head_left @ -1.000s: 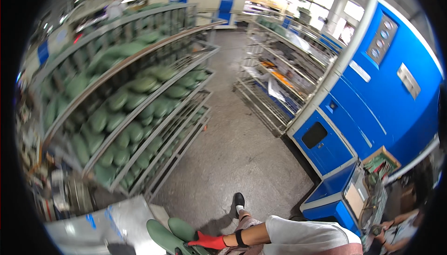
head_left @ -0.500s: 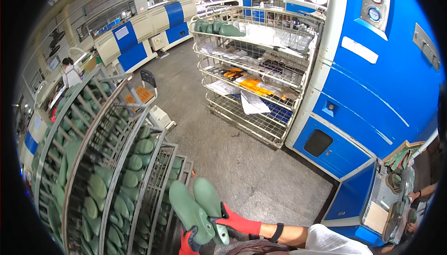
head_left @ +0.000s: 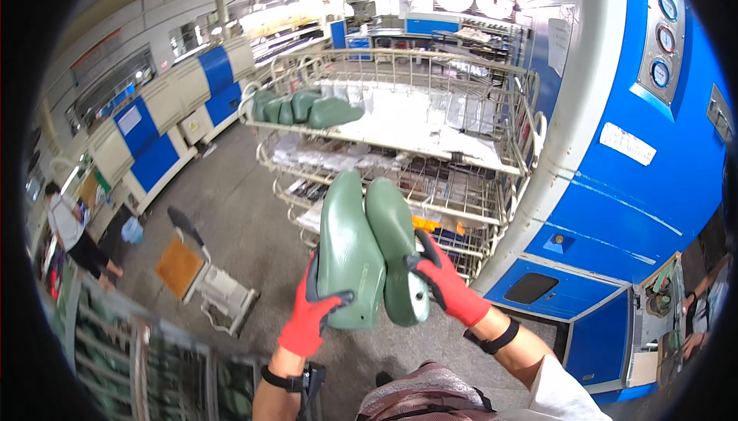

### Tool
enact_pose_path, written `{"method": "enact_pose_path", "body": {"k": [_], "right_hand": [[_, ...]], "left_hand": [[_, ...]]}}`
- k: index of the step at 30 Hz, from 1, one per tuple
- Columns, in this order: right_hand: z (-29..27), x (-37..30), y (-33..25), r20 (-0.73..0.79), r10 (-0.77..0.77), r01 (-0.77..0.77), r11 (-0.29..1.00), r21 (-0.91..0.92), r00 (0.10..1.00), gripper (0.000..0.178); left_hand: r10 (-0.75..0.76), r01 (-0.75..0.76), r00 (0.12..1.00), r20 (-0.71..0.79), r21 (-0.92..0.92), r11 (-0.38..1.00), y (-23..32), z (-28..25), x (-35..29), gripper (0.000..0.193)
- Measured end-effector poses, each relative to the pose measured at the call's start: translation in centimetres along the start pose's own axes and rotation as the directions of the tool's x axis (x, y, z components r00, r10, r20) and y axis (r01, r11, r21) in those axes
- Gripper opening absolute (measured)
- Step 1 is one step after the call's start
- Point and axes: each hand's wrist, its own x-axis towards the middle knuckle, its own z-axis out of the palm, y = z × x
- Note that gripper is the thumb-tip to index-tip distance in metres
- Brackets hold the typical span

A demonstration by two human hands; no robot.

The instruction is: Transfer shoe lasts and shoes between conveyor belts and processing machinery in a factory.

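Two green shoe lasts are held upright side by side in front of me, toes pointing away. My left hand (head_left: pixel 314 307), in a red and dark work glove, grips the heel end of the left shoe last (head_left: pixel 350 248), thumb across it. Around the heel end of the right shoe last (head_left: pixel 390 221) closes my right hand (head_left: pixel 448 279), gloved alike. A pale plate with a dark hole shows at that heel. Beyond them, several more green lasts (head_left: pixel 332 113) lie at the left end of the top shelf of a wire rack (head_left: pixel 461 152).
A blue machine cabinet (head_left: pixel 607 206) with gauges stands at the right. At the left are a chair (head_left: pixel 181 267) and a metal rack (head_left: pixel 138 359) at the lower edge. One person (head_left: pixel 69 221) stands far left; another person's hands (head_left: pixel 694 342) show at the far right.
My view has swung toward the wire rack, which is now nearer. Both lasts have been raised into the middle of the view, and the last-filled rack has slipped to the lower left.
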Motion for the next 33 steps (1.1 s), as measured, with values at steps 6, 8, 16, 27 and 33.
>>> {"method": "enact_pose_path", "body": {"k": [6, 8, 16, 27, 33], "right_hand": [[-2.7, 18.9, -7.0, -0.018, -0.115, 0.116, 0.993, 0.023, 0.993, 0.06], [-3.5, 24.1, -7.6, -0.04, -0.097, 0.097, 0.995, -0.021, 0.994, 0.06], [-2.7, 44.7, -6.0, 0.094, 0.038, 0.038, 0.717, -0.696, 0.995, 0.084], [0.2, 47.0, -1.2, -0.1, 0.03, -0.104, 0.242, -0.965, 0.995, 0.086], [1.1, 38.3, -1.9, 0.151, -0.38, 0.226, 0.162, -0.96, 0.913, 0.074]], "left_hand": [[0.223, -0.294, 0.946, 0.235, 0.333, 0.896, 8.1, 0.6, 22.7, 0.091], [0.241, -0.329, 0.934, 0.263, 0.375, 0.866, 9.1, 0.5, 28.3, 0.09], [0.441, -0.451, 0.847, 0.297, 0.84, 0.301, 10.5, -2.9, 47.9, 0.041], [0.571, -0.638, 0.658, 0.491, 0.766, 0.076, 5.2, -6.4, 54.1, 0.051], [0.696, -0.555, 0.628, 0.349, 0.827, 0.086, 3.2, -5.9, 45.4, 0.063]]}}
